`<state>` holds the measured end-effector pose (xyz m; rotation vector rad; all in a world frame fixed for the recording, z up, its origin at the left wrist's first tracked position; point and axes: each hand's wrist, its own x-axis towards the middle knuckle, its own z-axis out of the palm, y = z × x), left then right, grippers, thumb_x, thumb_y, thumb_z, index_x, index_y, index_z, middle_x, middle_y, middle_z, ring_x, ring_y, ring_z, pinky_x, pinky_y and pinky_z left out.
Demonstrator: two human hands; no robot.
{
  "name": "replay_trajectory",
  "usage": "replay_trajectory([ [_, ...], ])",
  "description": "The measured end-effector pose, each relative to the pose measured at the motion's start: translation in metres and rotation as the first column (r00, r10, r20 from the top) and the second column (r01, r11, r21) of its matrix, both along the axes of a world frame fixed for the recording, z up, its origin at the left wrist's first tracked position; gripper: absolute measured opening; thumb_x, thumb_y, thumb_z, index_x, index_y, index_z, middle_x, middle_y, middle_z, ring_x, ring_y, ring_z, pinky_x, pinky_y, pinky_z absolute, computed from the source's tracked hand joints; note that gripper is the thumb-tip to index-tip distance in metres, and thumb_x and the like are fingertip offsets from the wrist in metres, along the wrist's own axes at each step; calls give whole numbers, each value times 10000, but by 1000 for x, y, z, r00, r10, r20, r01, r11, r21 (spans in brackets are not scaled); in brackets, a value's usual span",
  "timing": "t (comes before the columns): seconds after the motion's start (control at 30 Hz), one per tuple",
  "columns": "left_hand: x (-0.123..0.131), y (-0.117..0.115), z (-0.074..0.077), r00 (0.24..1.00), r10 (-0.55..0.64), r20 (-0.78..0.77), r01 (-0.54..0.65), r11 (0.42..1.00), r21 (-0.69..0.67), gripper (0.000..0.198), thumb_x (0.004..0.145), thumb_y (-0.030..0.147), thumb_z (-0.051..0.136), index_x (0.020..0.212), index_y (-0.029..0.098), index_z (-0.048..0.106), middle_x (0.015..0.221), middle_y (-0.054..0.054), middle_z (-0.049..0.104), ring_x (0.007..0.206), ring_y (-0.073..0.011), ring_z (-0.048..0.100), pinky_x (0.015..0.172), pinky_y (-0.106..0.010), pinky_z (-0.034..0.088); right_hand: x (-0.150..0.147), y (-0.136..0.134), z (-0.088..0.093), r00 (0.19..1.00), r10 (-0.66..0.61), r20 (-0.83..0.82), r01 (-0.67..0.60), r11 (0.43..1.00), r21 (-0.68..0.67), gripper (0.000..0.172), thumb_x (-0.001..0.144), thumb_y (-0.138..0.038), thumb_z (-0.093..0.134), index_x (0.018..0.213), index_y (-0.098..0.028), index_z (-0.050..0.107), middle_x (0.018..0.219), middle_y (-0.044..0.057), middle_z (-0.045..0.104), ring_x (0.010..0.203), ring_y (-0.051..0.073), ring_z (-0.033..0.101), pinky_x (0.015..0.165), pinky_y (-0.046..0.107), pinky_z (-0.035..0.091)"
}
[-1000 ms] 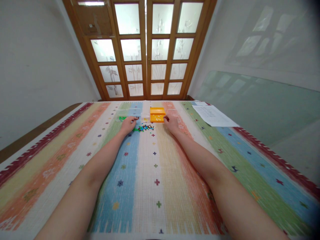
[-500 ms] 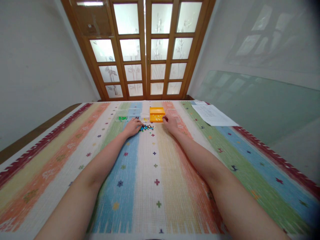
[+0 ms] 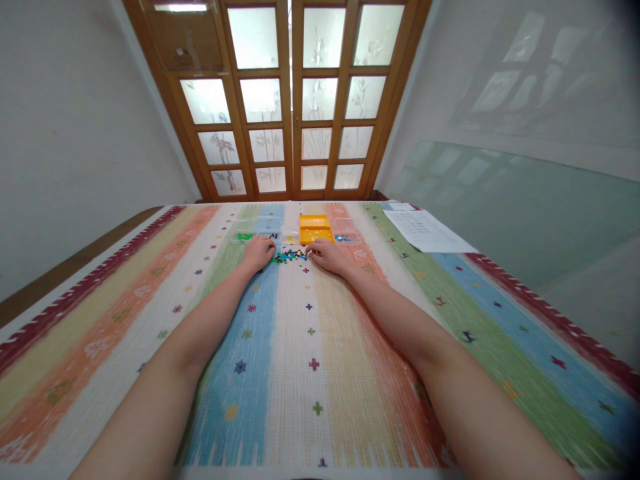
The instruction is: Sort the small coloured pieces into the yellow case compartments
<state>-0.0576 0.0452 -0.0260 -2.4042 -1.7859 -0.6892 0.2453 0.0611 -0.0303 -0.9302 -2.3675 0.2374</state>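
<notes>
A loose heap of tiny blue, green and dark pieces (image 3: 290, 257) lies on the striped cloth between my hands. My left hand (image 3: 259, 253) rests at the heap's left edge, its fingers curled together. Whatever is between those fingertips is hidden. At the right edge, my right hand (image 3: 325, 256) has its fingertips bent down and closed by the pieces; anything pinched there is too small to name. Just behind stands an opened yellow box (image 3: 317, 220) with small pale pieces inside. Clear boxes flank it: green pieces (image 3: 245, 237) at left, blue pieces (image 3: 343, 238) at right.
Dark bits (image 3: 273, 236) and a few yellow bits (image 3: 291, 239) sit in clear compartments left of the yellow box. Printed paper sheets (image 3: 427, 230) lie at the table's right side. A wooden glazed door (image 3: 295, 100) stands beyond the far edge.
My right hand has moved left and nearer, from beside the yellow box to the heap, uncovering the blue pieces in the right clear box. My left hand has drawn slightly left off the heap.
</notes>
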Motion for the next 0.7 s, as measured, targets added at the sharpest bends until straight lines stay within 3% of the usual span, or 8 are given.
replay_trajectory([
  [0.27,-12,11,-10,988,130,86,-127,991,-49,175,879,259,652,924,239,820,991,-110,776,1022,-313,673,914,-411,515,-3,-2,-1,994,55,92,-54,998,-11,162,969,-152,630,1018,-212,773,1072,79,693,999,219,627,864,297,457],
  [0.7,-12,8,-5,973,215,79,-207,973,-98,155,890,252,658,919,220,807,1003,-117,767,1024,-291,691,914,-388,528,0,-2,0,992,45,115,-41,998,-37,173,985,-195,627,1080,-219,769,1117,83,697,1033,222,627,882,302,455],
])
